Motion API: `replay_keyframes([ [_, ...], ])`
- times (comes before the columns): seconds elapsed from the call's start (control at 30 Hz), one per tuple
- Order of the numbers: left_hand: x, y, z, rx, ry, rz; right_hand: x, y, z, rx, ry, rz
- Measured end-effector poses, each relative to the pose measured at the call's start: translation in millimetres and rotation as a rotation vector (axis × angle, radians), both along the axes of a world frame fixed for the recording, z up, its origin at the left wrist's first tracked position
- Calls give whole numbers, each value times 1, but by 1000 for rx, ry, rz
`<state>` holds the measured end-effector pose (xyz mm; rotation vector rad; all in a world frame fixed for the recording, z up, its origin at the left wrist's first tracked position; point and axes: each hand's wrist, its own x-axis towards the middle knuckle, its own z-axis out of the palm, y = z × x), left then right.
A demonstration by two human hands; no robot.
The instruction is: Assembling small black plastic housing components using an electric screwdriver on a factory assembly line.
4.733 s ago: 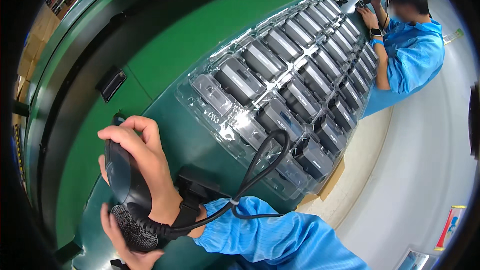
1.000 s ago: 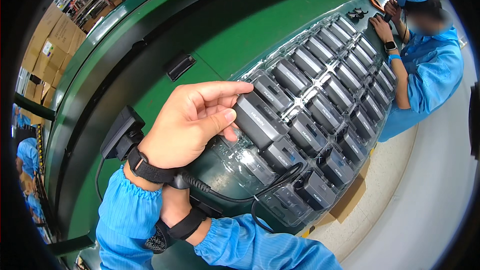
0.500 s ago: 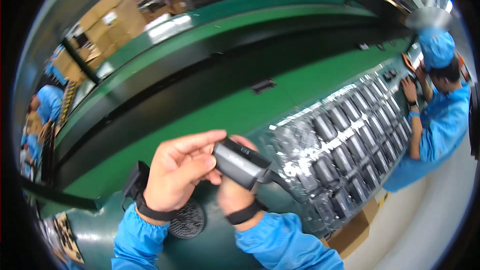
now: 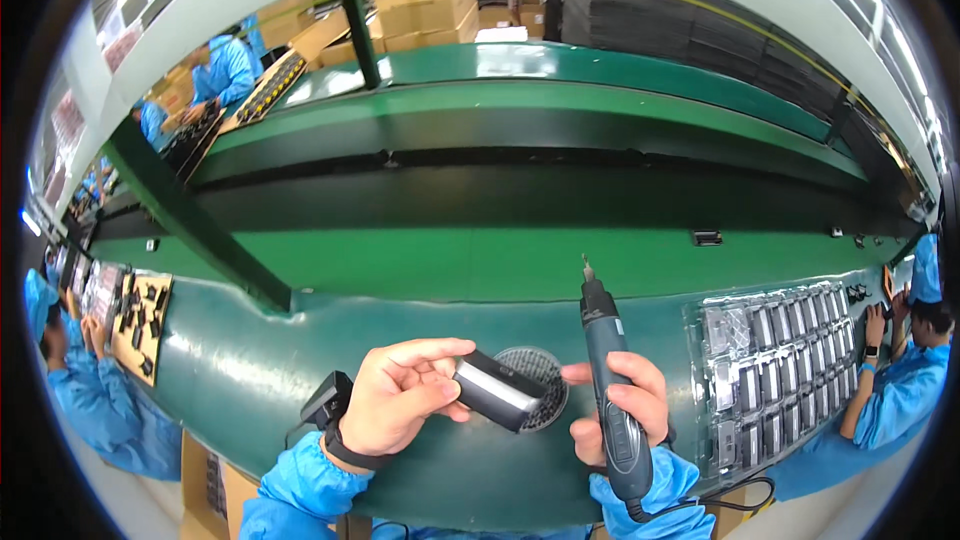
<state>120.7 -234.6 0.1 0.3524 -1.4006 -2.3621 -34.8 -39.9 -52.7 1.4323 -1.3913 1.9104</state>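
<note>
Pinching dark block point(image 4: 498, 394) by end: left grip point(image 4: 395, 395); right grip point(image 4: 640, 405) wrapped round screwdriver point(image 4: 603, 345); block's faint marking unreadable.

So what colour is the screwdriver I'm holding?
The screwdriver is dark bluish grey, clearest in the head view.

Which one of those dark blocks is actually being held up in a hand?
The dark block gripped by its end in the left hand; the similar blocks at the right sit in rows in a clear plastic tray.
</note>
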Motion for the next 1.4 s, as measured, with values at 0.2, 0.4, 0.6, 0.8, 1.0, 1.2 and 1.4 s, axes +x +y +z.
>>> replay_keyframes([
  [0.2,68,-57,-52,104,-479,-226,-4,18,11,-25,322,-249],
  [0.4,113,-63,-72,63,-507,-237,34,28,39,-326,-345,385],
  [0.6,119,-66,-56,-817,-443,-283,25,26,37,-183,-639,549],
  [0.8,130,-81,-68,-1369,-59,-345,38,19,46,-67,-643,444],
  [1.0,119,-12,-86,-1485,-172,31,47,24,53,9,-426,461],
  [1.2,94,25,-94,-1377,-143,11,58,18,46,19,-608,609],
  [1.4,96,22,-107,-1319,-62,0,97,1,37,31,-559,388],
])
